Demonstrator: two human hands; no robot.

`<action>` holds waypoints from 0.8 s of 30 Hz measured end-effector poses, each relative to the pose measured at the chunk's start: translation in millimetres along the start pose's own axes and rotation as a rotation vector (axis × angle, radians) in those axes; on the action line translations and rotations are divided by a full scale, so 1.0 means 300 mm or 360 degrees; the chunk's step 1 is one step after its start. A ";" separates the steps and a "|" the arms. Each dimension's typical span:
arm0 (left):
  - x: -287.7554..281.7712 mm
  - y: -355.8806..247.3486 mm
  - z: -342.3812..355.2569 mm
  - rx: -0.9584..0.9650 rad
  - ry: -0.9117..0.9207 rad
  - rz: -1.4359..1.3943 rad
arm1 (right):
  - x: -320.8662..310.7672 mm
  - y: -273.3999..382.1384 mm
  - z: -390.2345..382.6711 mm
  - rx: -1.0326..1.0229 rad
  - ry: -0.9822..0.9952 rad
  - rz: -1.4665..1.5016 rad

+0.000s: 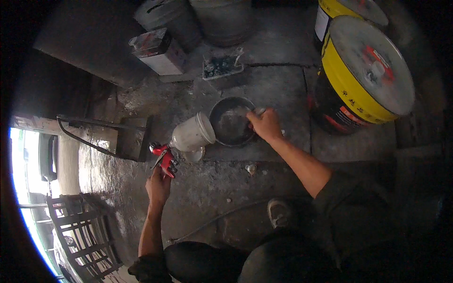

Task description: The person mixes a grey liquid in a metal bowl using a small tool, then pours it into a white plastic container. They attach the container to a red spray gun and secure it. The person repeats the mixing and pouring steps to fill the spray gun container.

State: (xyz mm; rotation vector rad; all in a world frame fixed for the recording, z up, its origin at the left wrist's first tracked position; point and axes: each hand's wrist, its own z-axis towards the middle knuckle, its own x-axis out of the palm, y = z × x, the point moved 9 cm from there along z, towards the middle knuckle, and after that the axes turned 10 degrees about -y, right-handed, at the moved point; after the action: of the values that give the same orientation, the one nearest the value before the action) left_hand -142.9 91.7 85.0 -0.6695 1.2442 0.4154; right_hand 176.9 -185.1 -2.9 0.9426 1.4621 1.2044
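Observation:
My left hand (158, 187) grips a red spray gun (166, 162) by its handle, with the gun tilted over. A whitish paint cup (192, 134) sits on the gun, its rim leaning toward a round dark basin (213, 109) on the floor. At the basin's right rim is my right hand (267, 126), its fingers pinched together. A small pale thing shows at those fingers, too unclear to name. Below the cup, a small round pale lid or dish (194, 154) lies on the floor, partly hidden.
Yellow-and-black drums (363, 70) stand at the right. Beyond the basin are a rectangular tin (160, 52), a shallow tray (222, 67) and large buckets (222, 21). A metal-handled dustpan-like object (133, 139) lies left; a slatted rack (82, 231) is near left. A hose (217, 218) crosses the floor by my shoe (279, 213).

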 end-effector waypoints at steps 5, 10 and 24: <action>0.042 -0.038 -0.020 -0.0053 0.0198 -0.0105 | 0.012 0.073 -0.085 0.0814 -0.0161 0.0808; 0.058 -0.053 -0.018 0.0073 0.0348 -0.0167 | 0.066 0.034 -0.076 0.0736 0.0161 0.0955; -0.044 -0.044 0.102 0.0008 0.0412 -0.0303 | -0.017 0.255 0.044 -0.0887 0.0935 -0.0482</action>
State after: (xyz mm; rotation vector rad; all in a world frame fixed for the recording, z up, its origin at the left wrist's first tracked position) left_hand -116.1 103.3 105.8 -0.8487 1.4098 0.1707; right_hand 189.4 -171.4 72.7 -0.0238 1.5058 1.6092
